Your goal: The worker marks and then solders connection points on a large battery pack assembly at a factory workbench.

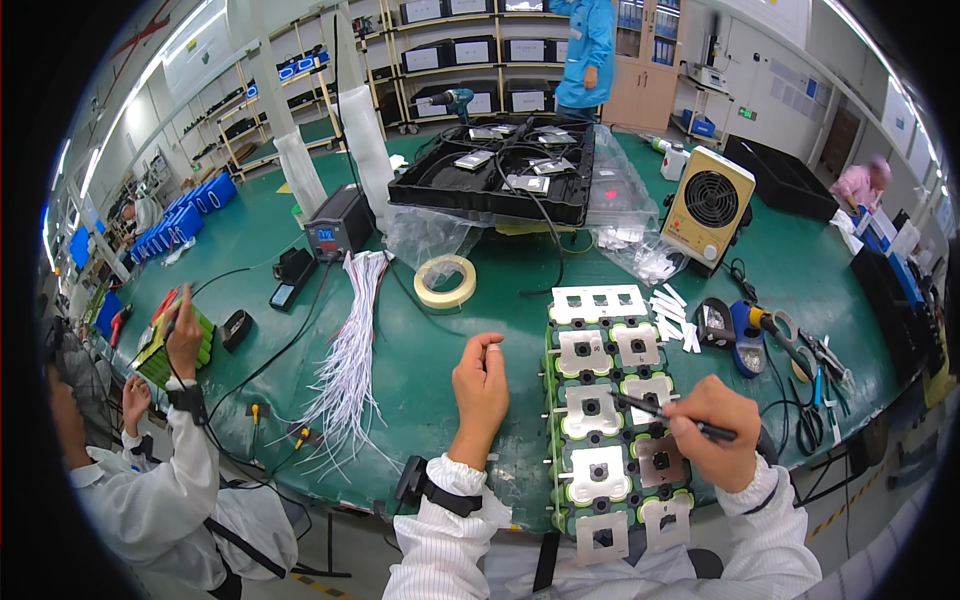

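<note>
In front of me lies a long battery pack (600, 408) with green sides and square silver metal plates in two columns along its top. My right hand (715, 430) is closed round a slim black pen (650, 406), whose tip points left over the plates in the pack's middle. Left of the pack, my left hand (481, 388) rests near the green table top with its fingers curled in, and nothing shows in it. A black strap with a small box (425, 487) sits on my left wrist.
White wires (350, 370) and a tape roll (445, 281) lie to the left. White strips (675, 318), a yellow fan unit (708, 208), scissors (808, 425) and pliers (830, 360) are right. A black tray (490, 190) stands behind. At left, a co-worker's hand (183, 340) is over another pack.
</note>
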